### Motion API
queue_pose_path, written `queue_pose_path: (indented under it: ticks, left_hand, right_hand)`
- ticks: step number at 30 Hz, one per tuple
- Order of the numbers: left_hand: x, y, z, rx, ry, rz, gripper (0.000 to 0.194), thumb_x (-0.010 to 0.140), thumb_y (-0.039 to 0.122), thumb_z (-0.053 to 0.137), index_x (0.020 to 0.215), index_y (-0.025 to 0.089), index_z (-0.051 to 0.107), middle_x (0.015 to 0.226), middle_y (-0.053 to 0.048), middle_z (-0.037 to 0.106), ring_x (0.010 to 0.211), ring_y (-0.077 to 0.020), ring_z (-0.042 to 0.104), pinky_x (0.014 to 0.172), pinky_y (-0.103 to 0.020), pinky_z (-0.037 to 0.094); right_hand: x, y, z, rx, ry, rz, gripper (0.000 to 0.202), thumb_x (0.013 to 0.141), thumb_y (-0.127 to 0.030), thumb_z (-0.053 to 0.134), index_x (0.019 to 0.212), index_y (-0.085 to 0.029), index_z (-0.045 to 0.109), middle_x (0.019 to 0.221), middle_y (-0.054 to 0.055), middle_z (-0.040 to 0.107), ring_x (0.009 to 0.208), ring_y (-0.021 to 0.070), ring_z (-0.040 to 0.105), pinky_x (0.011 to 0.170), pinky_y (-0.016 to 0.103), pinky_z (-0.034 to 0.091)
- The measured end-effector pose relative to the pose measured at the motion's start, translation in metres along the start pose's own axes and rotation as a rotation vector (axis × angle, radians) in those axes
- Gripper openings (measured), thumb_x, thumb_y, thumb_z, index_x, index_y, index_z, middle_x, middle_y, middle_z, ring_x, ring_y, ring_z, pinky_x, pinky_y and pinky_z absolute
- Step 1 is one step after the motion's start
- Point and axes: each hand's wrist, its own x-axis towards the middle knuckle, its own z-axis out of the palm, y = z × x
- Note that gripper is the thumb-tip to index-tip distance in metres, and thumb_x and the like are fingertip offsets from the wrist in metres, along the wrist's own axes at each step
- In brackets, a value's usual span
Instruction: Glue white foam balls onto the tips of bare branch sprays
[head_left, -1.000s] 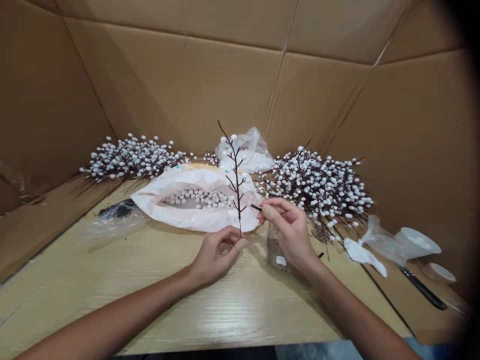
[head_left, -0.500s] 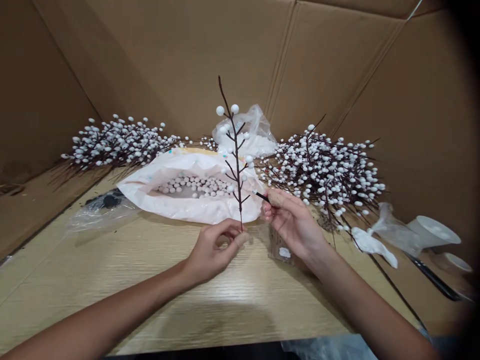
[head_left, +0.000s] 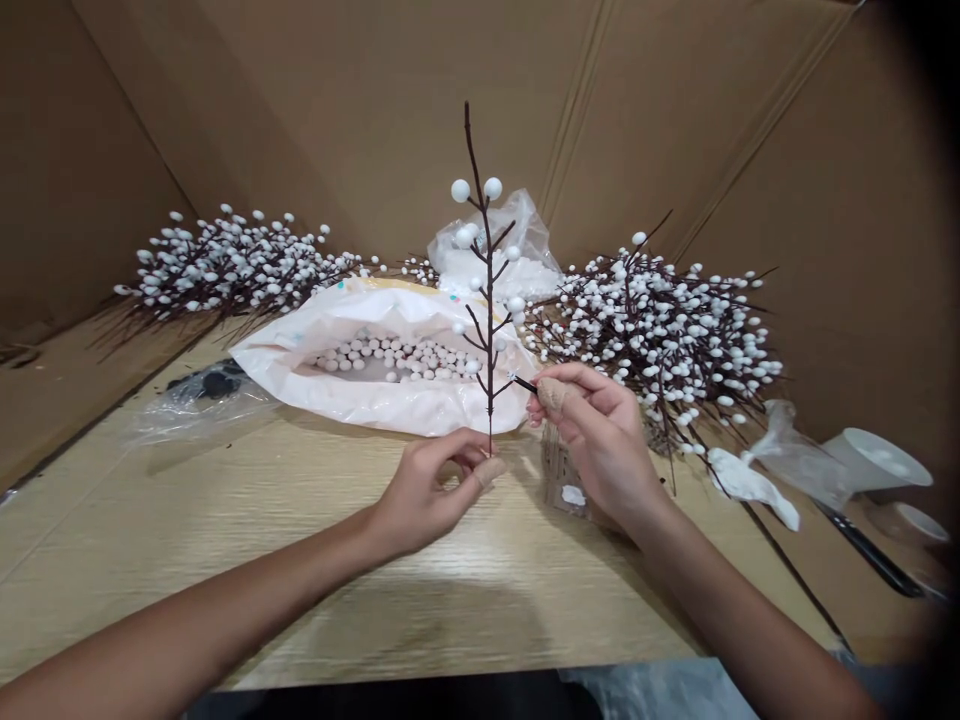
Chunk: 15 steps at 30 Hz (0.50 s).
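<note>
My left hand point(head_left: 442, 490) pinches the thin lower end of a dark brown artificial twig point(head_left: 490, 300), which stands upright. White balls sit on several of its side stems, while other stems and the top are bare. In my right hand point(head_left: 596, 435) is a slim black stick point(head_left: 527, 385) with a bit of white stuff at its end. That end touches, or is very close to, the tip of the lowest right side stem. Tape or a bandage covers my right thumb. Behind the twig lies an open white bag point(head_left: 360, 408) with white balls point(head_left: 397, 355) inside.
Piles of finished-looking white-berry twigs lie at the left point(head_left: 232, 260) and right point(head_left: 667, 340). A clear bag point(head_left: 517, 235) of white material is behind. At right are a white cup point(head_left: 877, 460), a black-handled tool point(head_left: 874, 555) and a tape roll point(head_left: 911, 525). Cardboard walls point(head_left: 315, 110) enclose the table.
The black stick's white end has met or nearly met the lowest right side stem, where before there was a gap. The twig appears slightly higher and farther right in view.
</note>
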Motion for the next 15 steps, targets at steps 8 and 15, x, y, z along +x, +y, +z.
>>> queue_pose_path:
  ticks: [8, 15]
  left_hand:
    - [-0.0002, 0.0003, 0.0000, -0.007, -0.007, -0.021, 0.012, 0.086, 0.026, 0.062, 0.092, 0.016, 0.063, 0.079, -0.003, 0.070, 0.071, -0.0132, 0.066, 0.066, -0.022, 0.052]
    - [0.0002, 0.0003, 0.0000, -0.006, -0.010, -0.015, 0.011, 0.085, 0.025, 0.062, 0.092, 0.016, 0.063, 0.079, -0.002, 0.070, 0.071, -0.0129, 0.065, 0.066, -0.022, 0.052]
  right_hand:
    - [-0.0014, -0.0007, -0.0018, -0.049, 0.004, -0.046, 0.005, 0.076, -0.026, 0.068, 0.080, -0.022, 0.069, 0.066, -0.002, 0.064, 0.060, 0.0106, 0.058, 0.058, 0.023, 0.046]
    - [-0.0006, 0.0022, -0.0022, -0.073, 0.007, -0.049, 0.007, 0.077, -0.027, 0.068, 0.081, -0.021, 0.069, 0.065, -0.002, 0.064, 0.060, 0.0107, 0.058, 0.058, 0.023, 0.046]
